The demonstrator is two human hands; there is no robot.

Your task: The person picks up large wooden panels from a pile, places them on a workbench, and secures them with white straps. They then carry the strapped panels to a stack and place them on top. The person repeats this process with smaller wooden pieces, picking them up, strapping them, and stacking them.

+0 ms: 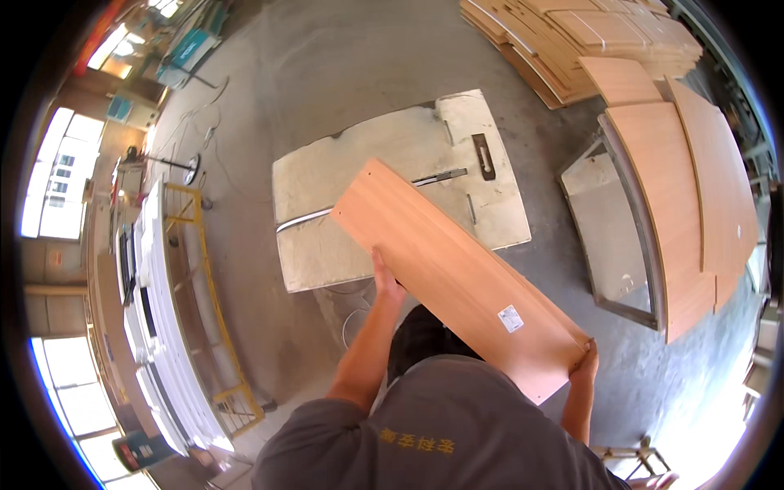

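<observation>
I hold a long wood-grain board (445, 261) with a small white sticker near its lower end, slanting from upper left to lower right above a pale worktable (359, 171). My left hand (385, 279) grips the board's left long edge about midway. My right hand (585, 364) grips its lower right corner. The board's far end hangs over the worktable's middle, hiding part of a metal rail that crosses the top.
A dark metal bracket (483, 155) lies on the worktable. Stacked wood boards (572, 41) fill the upper right, and large panels (686, 196) lean over a grey frame at right. White panels on a yellow rack (175, 327) stand at left. Grey concrete floor surrounds.
</observation>
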